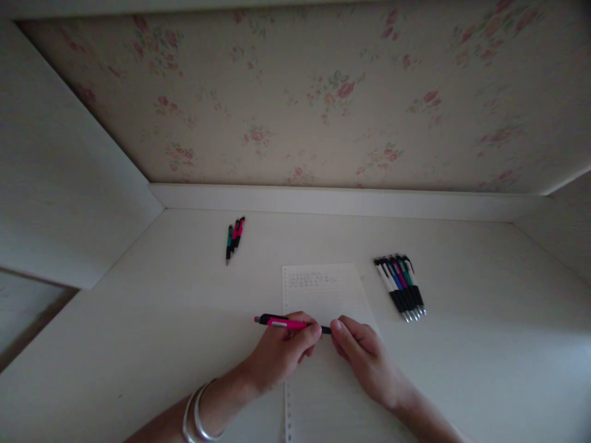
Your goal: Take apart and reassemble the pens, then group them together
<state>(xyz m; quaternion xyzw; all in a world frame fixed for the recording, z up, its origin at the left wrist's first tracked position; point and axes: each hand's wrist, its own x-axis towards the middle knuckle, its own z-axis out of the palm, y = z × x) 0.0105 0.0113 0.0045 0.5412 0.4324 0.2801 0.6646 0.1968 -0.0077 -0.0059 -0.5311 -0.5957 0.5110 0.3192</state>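
Observation:
A pink and black pen (284,322) is held level above a sheet of lined paper (323,295). My left hand (289,351) pinches the pen along its barrel, with the clicker end pointing left. The fingers of my right hand (362,351) are closed at the pen's black tip end; what sits between those fingertips is hidden. Several lines of handwriting show near the top of the paper, which has punched holes down its left edge.
Several pens (401,288) lie side by side to the right of the paper, in white, blue, purple and green. Farther left lies a small group of green and pink pens (234,239). A floral-papered wall (286,123) rises behind the white desk (161,320), with white panels at both sides.

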